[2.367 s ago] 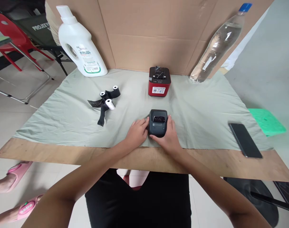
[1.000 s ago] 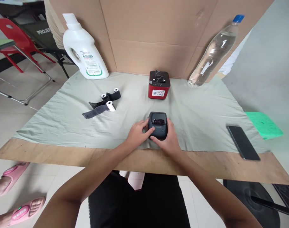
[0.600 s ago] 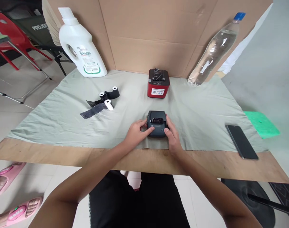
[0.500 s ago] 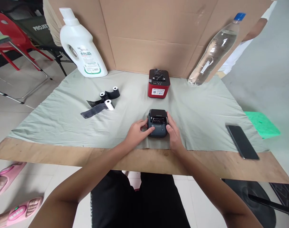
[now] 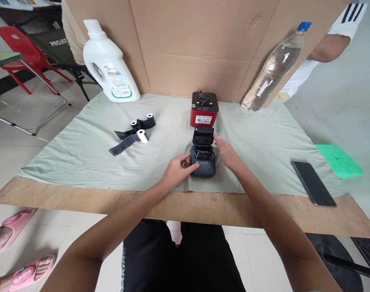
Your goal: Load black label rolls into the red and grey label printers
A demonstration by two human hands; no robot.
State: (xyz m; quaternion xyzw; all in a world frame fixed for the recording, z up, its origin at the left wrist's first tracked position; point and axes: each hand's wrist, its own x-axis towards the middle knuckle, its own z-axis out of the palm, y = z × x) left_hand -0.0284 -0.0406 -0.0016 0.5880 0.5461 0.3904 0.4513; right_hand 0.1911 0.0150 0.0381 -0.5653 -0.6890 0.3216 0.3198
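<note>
A small dark portable label printer (image 5: 203, 169) lies on the grey cloth in front of me, its lid (image 5: 203, 136) raised and tilted back. Under the lid, dark shiny material shows in the printer's bay. My left hand (image 5: 180, 167) holds the printer's left side, with the thumb on its top front. At the right edge of the raised lid are the fingertips of my right hand (image 5: 226, 150); how they grip behind it is partly hidden. Just behind the lid stands a red and black box-shaped printer (image 5: 205, 117) with dark material on top.
Several partly unrolled black rolls (image 5: 139, 129) lie on the left. A white detergent bottle (image 5: 112, 69) and a clear water bottle (image 5: 273, 69) lean against the cardboard sheet (image 5: 191, 44). A phone (image 5: 314, 183) lies at the right front. Other people are nearby.
The printer's lid has swung up and back from nearly closed. My right hand has moved from the printer's right side up and forward to the lid's edge; the left hand stays put.
</note>
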